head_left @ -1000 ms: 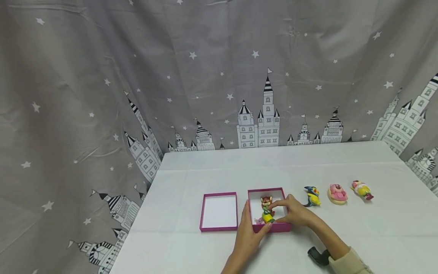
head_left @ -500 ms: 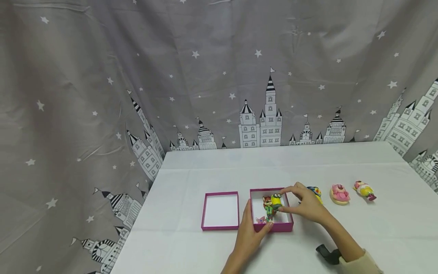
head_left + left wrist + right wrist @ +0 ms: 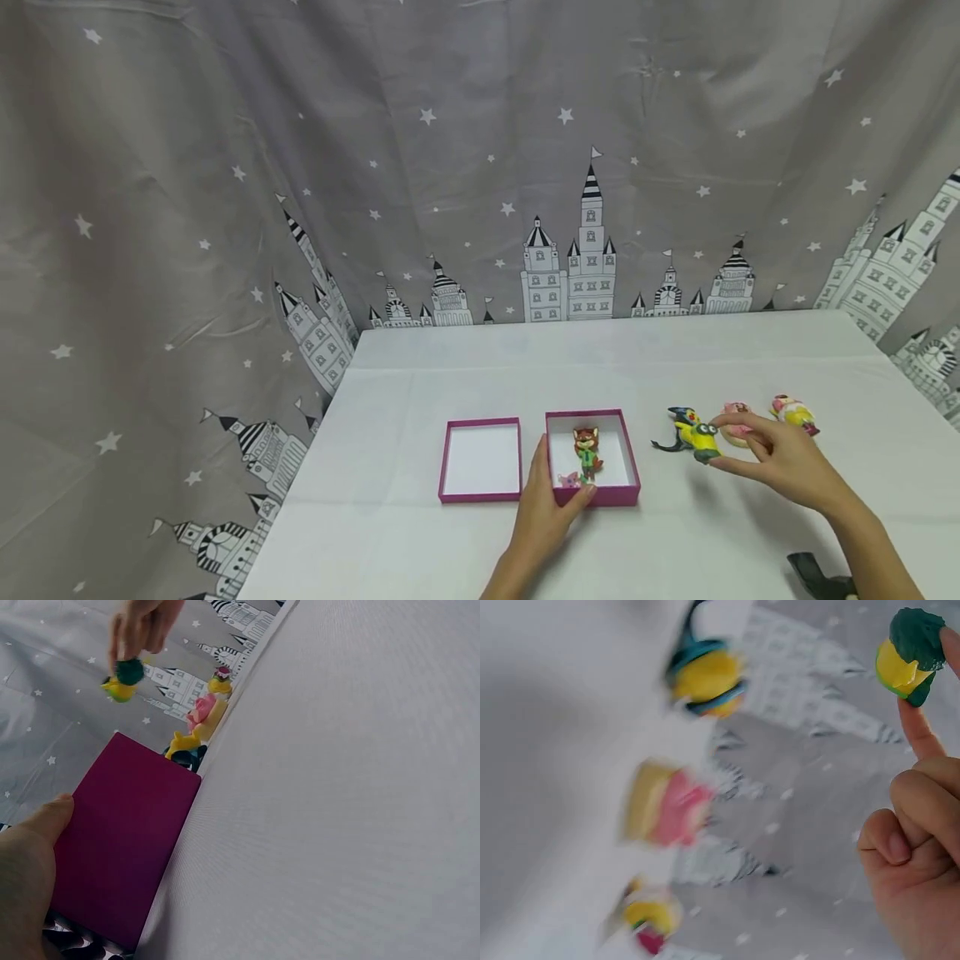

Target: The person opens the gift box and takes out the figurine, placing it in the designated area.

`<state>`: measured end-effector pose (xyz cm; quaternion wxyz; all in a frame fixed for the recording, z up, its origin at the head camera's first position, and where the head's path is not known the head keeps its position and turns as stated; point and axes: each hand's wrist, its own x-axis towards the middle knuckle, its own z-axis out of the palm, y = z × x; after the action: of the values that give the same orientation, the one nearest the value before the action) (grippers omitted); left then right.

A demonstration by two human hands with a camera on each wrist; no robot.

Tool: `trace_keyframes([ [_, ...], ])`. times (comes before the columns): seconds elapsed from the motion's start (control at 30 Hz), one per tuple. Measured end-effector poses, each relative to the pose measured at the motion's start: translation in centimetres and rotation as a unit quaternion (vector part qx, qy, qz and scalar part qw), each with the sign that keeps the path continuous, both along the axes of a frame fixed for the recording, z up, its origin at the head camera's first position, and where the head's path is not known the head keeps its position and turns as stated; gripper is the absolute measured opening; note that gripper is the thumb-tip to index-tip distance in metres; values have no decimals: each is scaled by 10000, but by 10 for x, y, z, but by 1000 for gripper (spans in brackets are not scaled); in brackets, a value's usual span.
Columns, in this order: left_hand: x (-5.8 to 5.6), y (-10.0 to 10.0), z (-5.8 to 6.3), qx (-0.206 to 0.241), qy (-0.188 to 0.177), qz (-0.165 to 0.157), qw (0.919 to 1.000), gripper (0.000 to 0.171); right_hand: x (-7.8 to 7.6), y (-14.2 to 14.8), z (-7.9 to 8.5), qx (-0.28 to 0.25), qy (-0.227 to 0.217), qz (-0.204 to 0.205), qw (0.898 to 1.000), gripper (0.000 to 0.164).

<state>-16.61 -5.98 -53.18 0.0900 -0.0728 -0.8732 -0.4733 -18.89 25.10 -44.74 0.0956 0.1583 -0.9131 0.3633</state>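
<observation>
My right hand (image 3: 787,462) pinches a yellow and green minion figurine (image 3: 705,443) between thumb and index finger, above the table to the right of the box. In the right wrist view the minion figurine (image 3: 909,660) shows its dark green side, with the other fingers curled. My left hand (image 3: 542,517) holds the magenta box (image 3: 600,497) at its left and front sides, thumb along the front wall. Inside the box lie a brown fox figurine (image 3: 587,454) in green and a small pink figurine (image 3: 570,481). The left wrist view shows the box's magenta wall (image 3: 124,847) beside my thumb.
A shallow magenta-edged lid (image 3: 480,499) with a white inside lies left of the box. To the right, partly behind my right hand, are a blue and yellow figurine (image 3: 681,413), a pink bear figurine (image 3: 735,407) and a pink and yellow figurine (image 3: 793,412).
My right hand has lifted the minion figurine out of the box and carried it rightward, in front of the blue and yellow figurine. The left hand stays on the box.
</observation>
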Motion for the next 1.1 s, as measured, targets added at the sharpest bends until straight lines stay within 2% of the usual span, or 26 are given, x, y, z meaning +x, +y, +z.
trace_keyframes([
  [0.13,-1,0,0,13,-28,7,10000,95,4,10,-19,244,-3,104,9996,42],
  [0.27,-1,0,0,21,-63,20,10000,95,4,12,-36,523,-318,273,9977,43],
  [0.4,0,0,0,40,-98,27,9999,95,2,11,-47,796,-696,509,9931,45],
  [0.57,0,0,1,52,-127,3,9999,96,2,8,-49,951,-1056,739,9871,48],
  [0.87,-1,-1,2,17,-174,-2,9998,96,3,6,-46,973,-1009,883,9862,49],
  [1.0,0,-1,2,42,-178,-7,9998,96,3,5,-42,976,-1062,790,9864,53],
  [1.1,0,-1,2,44,-169,-11,9998,96,2,4,-38,927,-920,629,9894,55],
])
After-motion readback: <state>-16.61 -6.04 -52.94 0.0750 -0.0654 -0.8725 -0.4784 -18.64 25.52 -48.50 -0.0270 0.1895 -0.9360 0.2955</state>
